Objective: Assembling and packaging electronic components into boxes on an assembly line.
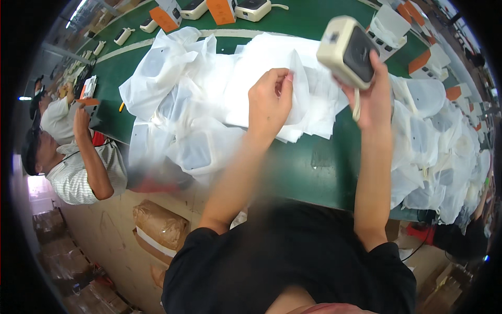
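Observation:
My left hand (pixel 268 102) pinches the raised edge of the top white translucent bag (pixel 299 97) between thumb and fingers. That bag belongs to a loose stack of flat white bags (pixel 251 60) on the table in front of me. Held up to the right of the stack is a cream, box-shaped device (pixel 340 44) with a dark front panel and a short cream strap. My right hand (pixel 374 99) grips it from below and its right side, and the strap hangs by the palm. Devices wrapped in white bags (pixel 196 149) lie left of the stack.
More bagged devices (pixel 418 138) crowd the green table (pixel 319 167) at right. Orange-and-white cartons (pixel 222 10) and unwrapped cream devices (pixel 253 9) line the far side. A person (pixel 83 172) works at left; a brown parcel (pixel 161 227) lies on the floor.

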`<state>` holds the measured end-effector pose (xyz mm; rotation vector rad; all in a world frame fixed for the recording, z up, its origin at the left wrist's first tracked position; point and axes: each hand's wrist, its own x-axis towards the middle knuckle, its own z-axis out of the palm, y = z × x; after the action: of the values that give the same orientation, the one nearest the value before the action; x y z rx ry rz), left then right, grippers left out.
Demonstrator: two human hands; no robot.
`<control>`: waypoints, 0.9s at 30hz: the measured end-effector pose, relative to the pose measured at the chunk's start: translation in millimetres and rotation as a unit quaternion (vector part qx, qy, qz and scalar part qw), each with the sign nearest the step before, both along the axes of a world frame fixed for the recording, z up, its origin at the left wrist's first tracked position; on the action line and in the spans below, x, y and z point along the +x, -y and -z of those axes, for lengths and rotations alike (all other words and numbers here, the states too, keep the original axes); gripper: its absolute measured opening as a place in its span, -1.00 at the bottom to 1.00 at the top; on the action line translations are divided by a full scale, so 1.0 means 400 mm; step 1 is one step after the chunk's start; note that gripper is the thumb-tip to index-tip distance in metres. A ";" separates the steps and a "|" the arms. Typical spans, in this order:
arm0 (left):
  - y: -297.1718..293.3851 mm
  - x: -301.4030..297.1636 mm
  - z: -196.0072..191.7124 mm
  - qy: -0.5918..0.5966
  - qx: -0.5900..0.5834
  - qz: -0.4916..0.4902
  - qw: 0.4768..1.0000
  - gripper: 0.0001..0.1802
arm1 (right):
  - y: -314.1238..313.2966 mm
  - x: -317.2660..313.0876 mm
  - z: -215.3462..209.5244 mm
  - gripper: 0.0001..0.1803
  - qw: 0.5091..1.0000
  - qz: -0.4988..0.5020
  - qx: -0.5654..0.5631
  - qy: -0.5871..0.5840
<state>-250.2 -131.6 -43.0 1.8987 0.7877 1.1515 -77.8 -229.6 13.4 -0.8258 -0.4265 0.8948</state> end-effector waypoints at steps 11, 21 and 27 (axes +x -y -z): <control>0.043 0.007 -0.035 0.107 -0.148 0.191 0.964 -0.81 | 0.072 -0.055 0.124 -0.44 0.959 -0.026 -0.162 0.230; 0.016 0.076 -0.224 0.303 -0.343 0.173 0.872 -0.81 | 0.066 -0.036 0.069 -0.23 0.948 0.040 0.004 0.316; 0.069 0.128 -0.258 0.181 -0.294 0.253 0.904 -0.80 | 0.062 -0.086 0.096 -0.34 0.741 0.066 -0.074 0.664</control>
<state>-199.2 -159.2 60.2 1.2233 0.3391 0.7817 -112.1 -254.5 -24.9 -1.5619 -1.5312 0.0361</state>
